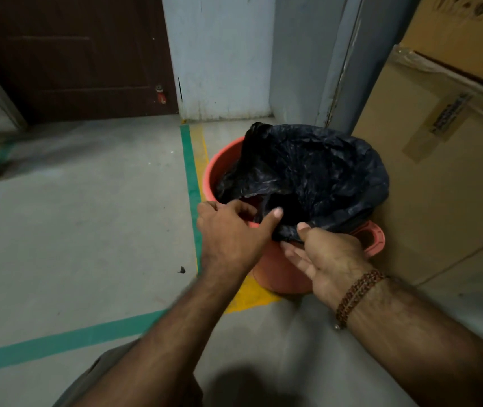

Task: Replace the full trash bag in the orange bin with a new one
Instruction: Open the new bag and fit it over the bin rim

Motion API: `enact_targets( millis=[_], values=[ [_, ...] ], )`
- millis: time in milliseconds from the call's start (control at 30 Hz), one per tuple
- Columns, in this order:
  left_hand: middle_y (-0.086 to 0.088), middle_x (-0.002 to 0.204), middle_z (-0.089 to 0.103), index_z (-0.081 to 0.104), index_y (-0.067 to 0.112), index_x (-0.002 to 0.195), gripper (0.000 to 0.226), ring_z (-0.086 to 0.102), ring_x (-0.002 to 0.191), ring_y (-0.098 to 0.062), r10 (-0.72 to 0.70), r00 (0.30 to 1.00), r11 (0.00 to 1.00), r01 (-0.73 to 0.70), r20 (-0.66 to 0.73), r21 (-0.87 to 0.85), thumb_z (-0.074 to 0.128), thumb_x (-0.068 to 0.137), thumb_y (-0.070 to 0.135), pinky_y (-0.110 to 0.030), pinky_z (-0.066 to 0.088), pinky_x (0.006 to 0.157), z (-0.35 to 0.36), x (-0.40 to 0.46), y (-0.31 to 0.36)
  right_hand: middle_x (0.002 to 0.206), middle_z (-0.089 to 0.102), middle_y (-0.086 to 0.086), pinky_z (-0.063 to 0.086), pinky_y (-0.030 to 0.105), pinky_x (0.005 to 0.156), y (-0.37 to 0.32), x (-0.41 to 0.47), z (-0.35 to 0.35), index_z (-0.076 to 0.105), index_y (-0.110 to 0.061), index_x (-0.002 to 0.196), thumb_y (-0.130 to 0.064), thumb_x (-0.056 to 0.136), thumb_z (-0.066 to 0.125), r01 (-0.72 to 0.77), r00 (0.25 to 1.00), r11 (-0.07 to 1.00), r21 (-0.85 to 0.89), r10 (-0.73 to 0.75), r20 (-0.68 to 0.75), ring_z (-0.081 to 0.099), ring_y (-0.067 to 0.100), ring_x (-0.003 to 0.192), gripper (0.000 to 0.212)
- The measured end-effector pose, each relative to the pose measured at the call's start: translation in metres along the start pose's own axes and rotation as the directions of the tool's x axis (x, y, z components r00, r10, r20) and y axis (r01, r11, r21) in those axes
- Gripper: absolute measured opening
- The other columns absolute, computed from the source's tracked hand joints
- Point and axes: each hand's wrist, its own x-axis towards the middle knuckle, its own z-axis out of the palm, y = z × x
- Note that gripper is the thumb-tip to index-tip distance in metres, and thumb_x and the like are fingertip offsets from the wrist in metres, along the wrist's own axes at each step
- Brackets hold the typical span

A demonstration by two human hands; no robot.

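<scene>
Pinching crinkled black plastic trash bag (301, 171) edge at round orange plastic bin (281, 268) rim, right hand (325, 259), left hand (231, 233) fingers curled on it too.

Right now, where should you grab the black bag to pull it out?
Grab the black bag by its loose edge at the near rim of the orange bin, coming from above. There the plastic bunches into a fold that the right hand already pinches.

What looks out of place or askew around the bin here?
The black trash bag sits unevenly: it covers the orange bin rim on the right, while the left rim is bare. A small dark scrap lies on the floor nearby.
</scene>
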Motion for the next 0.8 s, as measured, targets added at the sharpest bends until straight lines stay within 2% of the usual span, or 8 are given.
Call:
enact_targets(
  millis=[67, 133, 233, 300, 433, 533, 700, 800],
  values=[
    [0.004, 0.093, 0.051, 0.079, 0.025, 0.084, 0.035, 0.049, 0.116, -0.02, 0.073, 0.997, 0.993, -0.073, -0.005, 0.088, 0.074, 0.081, 0.059, -0.029, 0.044, 0.097, -0.001, 0.002, -0.006, 0.091, 0.068, 0.018, 0.062, 0.029, 0.052, -0.001, -0.005, 0.001, 0.058, 0.003, 0.119, -0.006, 0.098, 0.065, 0.012, 0.999, 0.999, 0.037, -0.013, 0.039, 0.075, 0.028, 0.071, 0.024],
    [0.008, 0.075, 0.064, 0.081, 0.023, 0.076, 0.032, 0.063, 0.103, -0.02, 0.083, 0.996, 0.996, -0.082, -0.013, 0.046, 0.07, 0.079, 0.053, -0.033, 0.052, 0.092, 0.0, 0.007, -0.011, 0.088, 0.066, 0.019, 0.064, 0.032, 0.058, -0.001, -0.007, 0.002, 0.054, 0.009, 0.126, -0.003, 0.098, 0.064, 0.022, 0.997, 0.999, 0.047, -0.025, 0.068, 0.075, 0.03, 0.073, 0.032],
    [0.008, 0.062, 0.067, 0.074, 0.017, 0.067, 0.028, 0.065, 0.069, -0.01, -0.053, 0.999, 0.978, 0.05, -0.007, -0.205, 0.071, 0.079, 0.041, -0.027, 0.05, 0.07, -0.002, 0.01, -0.011, 0.097, 0.066, 0.019, 0.065, 0.036, 0.061, -0.002, -0.004, 0.003, 0.052, 0.009, 0.131, -0.002, 0.097, 0.064, 0.037, 0.997, 0.996, 0.076, -0.042, 0.07, 0.076, 0.033, 0.075, 0.037],
    [0.002, 0.059, 0.062, 0.066, 0.011, 0.064, 0.03, 0.056, 0.06, -0.011, -0.148, 0.989, 0.902, 0.135, 0.0, -0.411, 0.068, 0.079, 0.037, -0.03, 0.045, 0.067, -0.001, 0.003, -0.007, 0.105, 0.066, 0.02, 0.065, 0.035, 0.06, -0.004, -0.002, 0.002, 0.052, 0.008, 0.131, -0.002, 0.098, 0.064, 0.041, 0.997, 0.996, 0.078, -0.046, 0.063, 0.076, 0.032, 0.074, 0.037],
    [-0.005, 0.068, 0.059, 0.061, 0.014, 0.073, 0.019, 0.053, 0.067, -0.02, -0.253, 0.965, 0.732, 0.239, 0.07, -0.638, 0.06, 0.083, 0.03, -0.041, 0.049, 0.068, 0.004, -0.013, 0.006, 0.092, 0.063, 0.013, 0.063, 0.033, 0.058, -0.006, 0.003, 0.001, 0.054, -0.001, 0.121, -0.003, 0.1, 0.06, 0.04, 0.997, 0.994, 0.1, -0.047, 0.065, 0.075, 0.029, 0.072, 0.022],
    [-0.015, 0.079, 0.063, 0.064, 0.007, 0.09, 0.011, 0.055, 0.074, -0.024, -0.332, 0.927, 0.544, 0.34, 0.176, -0.767, 0.055, 0.096, 0.008, -0.04, 0.048, 0.072, 0.002, -0.013, 0.011, 0.111, 0.065, 0.016, 0.063, 0.033, 0.059, -0.007, 0.008, -0.002, 0.053, 0.001, 0.131, -0.003, 0.1, 0.06, 0.034, 0.997, 0.996, 0.086, -0.04, 0.069, 0.075, 0.028, 0.073, 0.033],
    [-0.013, 0.09, 0.074, 0.069, -0.002, 0.106, 0.021, 0.07, 0.087, -0.029, -0.393, 0.874, 0.368, 0.435, 0.286, -0.822, 0.051, 0.097, 0.005, -0.047, 0.058, 0.087, 0.0, -0.015, 0.016, 0.111, 0.068, 0.019, 0.064, 0.032, 0.059, -0.005, 0.014, -0.001, 0.053, 0.005, 0.131, -0.004, 0.099, 0.062, 0.046, 0.996, 0.996, 0.082, -0.052, 0.076, 0.076, 0.029, 0.073, 0.035],
    [-0.009, 0.085, 0.074, 0.066, 0.005, 0.098, 0.013, 0.072, 0.084, -0.027, -0.369, 0.875, 0.343, 0.44, 0.312, -0.83, 0.053, 0.099, 0.005, -0.045, 0.059, 0.089, -0.002, -0.013, 0.016, 0.112, 0.068, 0.018, 0.064, 0.032, 0.057, -0.007, 0.02, -0.002, 0.054, 0.003, 0.131, -0.006, 0.099, 0.062, 0.066, 0.996, 0.995, 0.074, -0.07, 0.055, 0.076, 0.027, 0.067, 0.034]
  ],
)
